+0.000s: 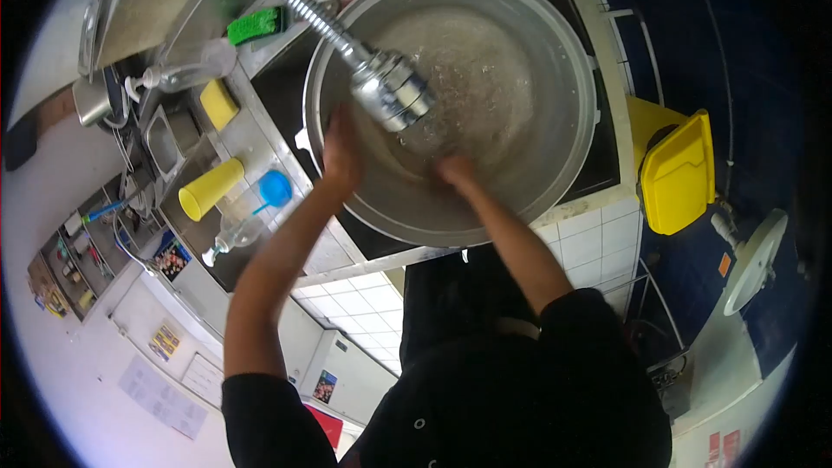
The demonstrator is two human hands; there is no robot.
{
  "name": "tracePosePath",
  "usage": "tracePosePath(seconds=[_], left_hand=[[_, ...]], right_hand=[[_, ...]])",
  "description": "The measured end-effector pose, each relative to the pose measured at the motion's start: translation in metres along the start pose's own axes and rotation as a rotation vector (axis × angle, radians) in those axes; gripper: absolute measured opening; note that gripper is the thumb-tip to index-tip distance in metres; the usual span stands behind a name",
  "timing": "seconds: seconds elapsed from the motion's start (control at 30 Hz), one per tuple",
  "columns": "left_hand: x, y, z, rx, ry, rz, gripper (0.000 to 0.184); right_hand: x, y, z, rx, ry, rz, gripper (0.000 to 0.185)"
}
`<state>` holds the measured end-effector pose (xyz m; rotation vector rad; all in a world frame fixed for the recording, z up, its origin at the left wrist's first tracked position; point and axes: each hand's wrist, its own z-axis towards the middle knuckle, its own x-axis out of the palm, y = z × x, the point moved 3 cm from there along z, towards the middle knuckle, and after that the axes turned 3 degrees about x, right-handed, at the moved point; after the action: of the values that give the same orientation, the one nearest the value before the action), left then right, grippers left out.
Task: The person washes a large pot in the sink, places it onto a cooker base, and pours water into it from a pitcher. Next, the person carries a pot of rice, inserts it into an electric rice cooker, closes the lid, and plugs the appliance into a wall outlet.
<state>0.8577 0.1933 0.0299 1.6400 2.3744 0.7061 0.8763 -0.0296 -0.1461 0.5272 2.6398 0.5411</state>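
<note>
A large grey metal pot [568, 152] holds cloudy, rippling water. My left hand [341, 149] is at the pot's left rim, its fingers reaching up along the inner wall and closed on the edge. Inside the pot, my right hand [452, 168] reaches down to the water near the middle; its fingers are hidden, so I cannot make out whether they hold anything. Above the pot hangs a chrome spray head [394, 94] on a coiled metal hose [303, 4], pointing at the water, which is stirred up beneath it.
Left of the pot are a green scrubbing sponge [256, 26], a yellow sponge [218, 104], a yellow cup [211, 189], a blue scoop [275, 188] and clear pump bottles [238, 232]. A yellow bin [680, 173] and a white washbasin [756, 262] are at the right.
</note>
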Motion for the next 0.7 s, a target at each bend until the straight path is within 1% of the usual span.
tracePosePath(seconds=[0.03, 0.07, 0.1, 0.13, 0.17, 0.2, 0.23, 0.27, 0.3, 0.33, 0.4, 0.43, 0.47, 0.5, 0.53, 0.57, 0.63, 0.67, 0.7], left_hand=[[-0.006, -0.013, -0.011, 0.057, -0.124, -0.888, 0.072], [-0.013, -0.031, -0.019, 0.107, -0.145, -0.993, 0.076], [-0.021, -0.044, -0.022, 0.158, -0.166, -1.101, 0.08], [-0.032, -0.043, -0.026, 0.16, -0.175, -1.099, 0.08], [-0.042, -0.041, -0.035, 0.236, -0.102, -1.12, 0.078], [-0.046, -0.04, -0.04, 0.311, -0.026, -1.134, 0.077], [-0.045, -0.037, -0.042, 0.321, -0.027, -1.125, 0.077], [-0.047, -0.035, -0.042, 0.371, -0.039, -1.205, 0.074], [-0.049, -0.033, -0.04, 0.416, -0.055, -1.292, 0.071], [-0.049, -0.033, -0.036, 0.421, -0.063, -1.295, 0.071], [-0.037, -0.033, -0.018, 0.278, -0.15, -1.232, 0.062], [-0.019, -0.043, 0.002, 0.277, -0.158, -1.237, 0.062], [0.002, -0.052, 0.031, 0.184, -0.369, -1.173, 0.059], [0.006, -0.033, 0.036, 0.111, -0.595, -1.118, 0.055], [0.01, -0.014, 0.039, 0.019, -0.814, -1.043, 0.052], [0.01, 0.017, 0.042, -0.017, -0.871, -1.118, 0.05], [-0.002, 0.092, 0.038, -0.082, -0.874, -1.402, 0.051], [-0.015, 0.124, 0.035, -0.122, -0.87, -1.526, 0.052], [-0.026, 0.149, 0.026, -0.19, -0.945, -1.637, 0.054]], right_hand=[[0.035, 0.022, -0.005, -0.05, 0.232, 0.567, 0.039], [0.069, 0.044, -0.01, 0.02, 0.493, 1.118, 0.033], [0.121, 0.059, 0.029, 0.104, 0.647, 1.356, 0.031], [0.082, 0.114, 0.014, -0.074, 0.559, 1.223, 0.032], [0.036, 0.175, -0.007, -0.231, 0.447, 1.086, 0.033], [0.015, 0.196, 0.004, -0.368, 0.539, 1.192, 0.033], [-0.007, 0.217, 0.015, -0.499, 0.651, 1.3, 0.033], [-0.058, 0.236, 0.008, -0.484, 0.853, 1.452, 0.033], [-0.099, 0.235, 0.008, -0.51, 0.708, 1.467, 0.033], [-0.134, 0.22, 0.011, -0.533, 0.563, 1.474, 0.034], [-0.169, 0.144, 0.045, -0.403, 0.144, 1.281, 0.036], [-0.185, 0.109, 0.051, -0.145, -0.195, 0.891, 0.036], [-0.19, 0.052, 0.066, -0.095, -0.411, 0.718, 0.038], [-0.186, 0.008, 0.078, -0.042, -0.617, 0.539, 0.039], [-0.177, -0.002, 0.065, -0.058, -0.682, 0.519, 0.041], [-0.166, -0.009, 0.047, -0.075, -0.747, 0.501, 0.042], [-0.112, -0.027, 0.057, 0.118, -0.695, 0.509, 0.041], [-0.097, -0.023, 0.056, 0.206, -0.594, 0.687, 0.04], [-0.083, -0.011, 0.06, 0.285, -0.487, 0.865, 0.039]])
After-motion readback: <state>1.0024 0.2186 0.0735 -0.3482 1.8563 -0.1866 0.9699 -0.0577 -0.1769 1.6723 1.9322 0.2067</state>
